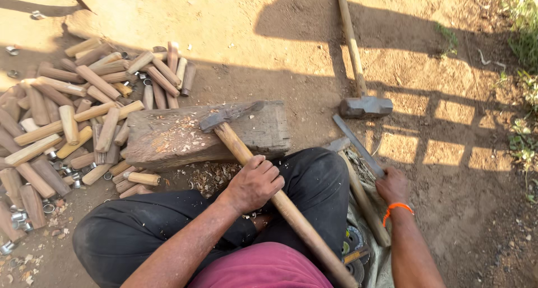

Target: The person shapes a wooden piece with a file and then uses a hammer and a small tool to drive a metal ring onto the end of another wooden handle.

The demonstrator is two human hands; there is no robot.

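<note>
My left hand (pixel 255 182) grips the long wooden handle of an adze-like tool (pixel 280 201), whose dark metal head (pixel 224 117) rests on a worn wooden block (pixel 168 136). My right hand (pixel 392 186), with an orange band at the wrist, reaches to the ground at my right and touches a flat grey metal bar (pixel 358 145) beside another wooden handle (pixel 367 206). I sit on the dirt with my knee in black trousers (pixel 314 181) against the block.
A heap of several short turned wooden handles (pixel 73 108) with small metal rings lies left of the block. A sledgehammer (pixel 361 103) stands on the dirt beyond. Wood shavings lie under the block. Grass edges the right side.
</note>
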